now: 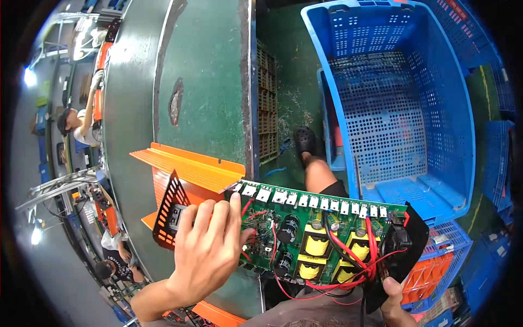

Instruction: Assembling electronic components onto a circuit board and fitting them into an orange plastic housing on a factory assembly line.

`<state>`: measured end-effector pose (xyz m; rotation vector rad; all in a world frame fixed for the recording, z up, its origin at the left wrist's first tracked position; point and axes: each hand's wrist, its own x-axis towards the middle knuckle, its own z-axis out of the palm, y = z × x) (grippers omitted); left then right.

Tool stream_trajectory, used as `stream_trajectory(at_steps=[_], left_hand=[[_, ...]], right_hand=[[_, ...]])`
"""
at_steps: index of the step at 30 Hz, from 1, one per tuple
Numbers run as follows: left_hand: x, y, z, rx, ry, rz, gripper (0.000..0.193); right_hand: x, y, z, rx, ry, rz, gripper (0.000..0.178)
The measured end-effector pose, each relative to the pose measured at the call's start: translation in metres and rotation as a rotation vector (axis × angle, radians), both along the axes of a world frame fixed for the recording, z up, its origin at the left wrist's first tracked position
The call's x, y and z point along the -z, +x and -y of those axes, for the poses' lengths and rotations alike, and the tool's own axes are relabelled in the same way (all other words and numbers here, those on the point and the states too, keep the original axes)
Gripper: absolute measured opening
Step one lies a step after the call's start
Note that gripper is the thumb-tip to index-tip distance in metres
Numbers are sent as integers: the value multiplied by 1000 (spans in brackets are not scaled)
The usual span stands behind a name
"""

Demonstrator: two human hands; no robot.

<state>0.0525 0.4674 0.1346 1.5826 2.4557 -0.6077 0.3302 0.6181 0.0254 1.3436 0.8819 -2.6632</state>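
Observation:
A long green circuit board (327, 245) is held up between my two hands. It carries yellow-wrapped transformers (316, 245), black capacitors and thick red and black wires (372, 245). My left hand (204, 253) is closed over the board's left end, its forefinger at the row of flat components along the far edge. A black slotted end plate (169, 215) stands beside those fingers. My right hand (395, 300) grips the right end by a black panel with a fan (399, 237); only its thumb and part of the hand show. Next to the board's left end lies an orange ribbed metal housing (190, 166).
The green work surface (212, 82) runs away to the left, with a worn patch. A big blue perforated crate (389, 120) stands at the right, above another crate holding orange parts (427, 280). Two co-workers (81, 122) are at the far left. My shoe (305, 140) is on the floor.

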Motion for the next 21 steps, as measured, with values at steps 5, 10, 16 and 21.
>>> stream_trajectory(at_steps=[5, 10, 16, 21], left_hand=[[5, 1, 7, -19, 14, -18, 47], [9, 1, 7, -79, 18, 5, 53], [8, -1, 6, -95, 6, 9, 52], [9, -2, 6, -104, 7, 5, 50]], right_hand=[[3, 15, -3, 31, -145, -38, 75], [0, 15, -1, 69, -75, 9, 75], [-1, 13, 1, 98, -65, 0, 71], [-1, 13, 2, 97, -51, -47, 67]])
